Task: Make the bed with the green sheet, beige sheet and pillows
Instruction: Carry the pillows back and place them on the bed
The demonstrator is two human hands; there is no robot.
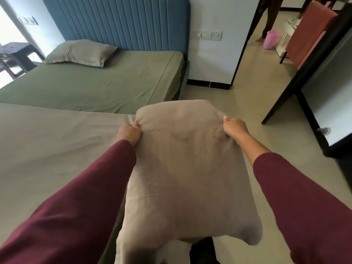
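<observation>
The left hand (129,133) and right hand (233,127) are each pinching a far corner of the pillow (186,164), whose long axis is running away from the person toward the headboard (118,21).

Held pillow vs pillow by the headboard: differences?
The held pillow is gripped by the left hand and right hand, off the bed; the far pillow lies flat on the green sheet. Held one looks beige, far one greyer. Both are plain and rectangular.

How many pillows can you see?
2. One pillow lies on the green sheet by the blue headboard. The other pillow is held up by the left hand and right hand. None seems hidden.
</observation>
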